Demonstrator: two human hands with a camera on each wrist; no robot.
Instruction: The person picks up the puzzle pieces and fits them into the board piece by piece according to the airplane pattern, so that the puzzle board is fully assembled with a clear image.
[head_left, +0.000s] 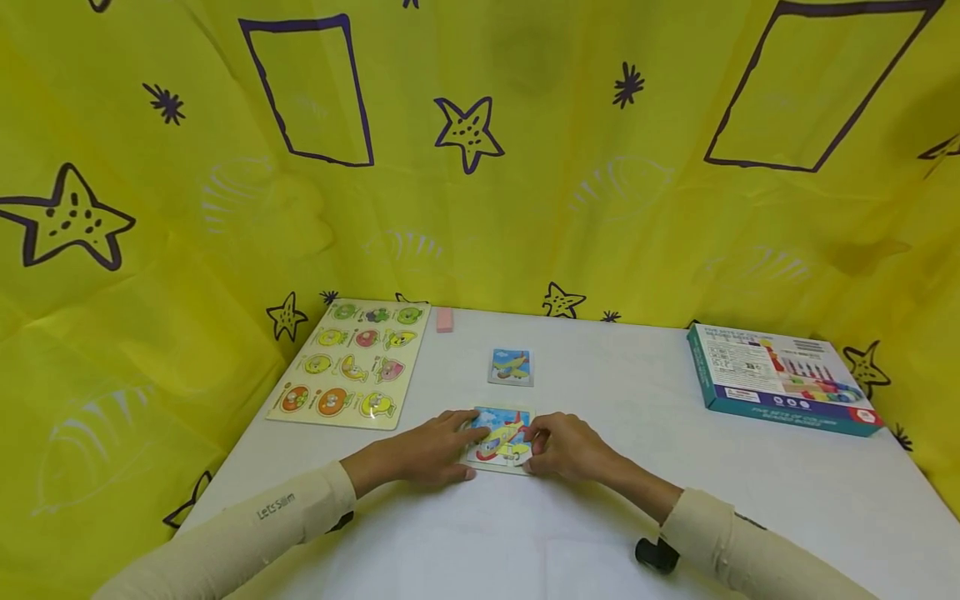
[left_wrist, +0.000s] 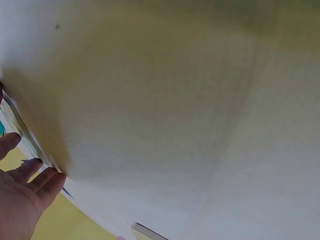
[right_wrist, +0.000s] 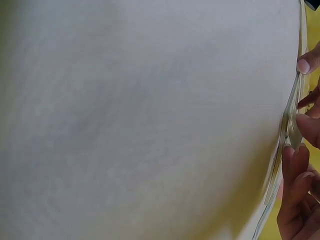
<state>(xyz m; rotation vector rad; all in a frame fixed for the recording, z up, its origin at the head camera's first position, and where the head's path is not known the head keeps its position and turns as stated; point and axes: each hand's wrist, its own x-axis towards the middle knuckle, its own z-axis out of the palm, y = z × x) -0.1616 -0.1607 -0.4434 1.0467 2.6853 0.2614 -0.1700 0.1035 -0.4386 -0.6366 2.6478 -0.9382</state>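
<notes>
A jigsaw puzzle (head_left: 497, 435) with a yellow and red airplane on blue sky lies in a pale tray at the front middle of the table. My left hand (head_left: 435, 450) rests along its left side, fingers extended onto the picture and frame; the left wrist view shows these fingertips at the tray's edge. At the lower right corner, my right hand (head_left: 572, 448) pinches a puzzle piece (head_left: 520, 454) between thumb and fingers. In the right wrist view this piece appears tilted up from the tray, partly hidden by the fingers. Just behind lies a smaller airplane picture (head_left: 511, 367).
A fruit puzzle board (head_left: 352, 362) lies at the left, with a pink block (head_left: 445, 320) by its top corner. A boxed bead set (head_left: 783, 379) is at the right. Yellow patterned cloth (head_left: 525, 208) hangs behind the white table (head_left: 615, 367).
</notes>
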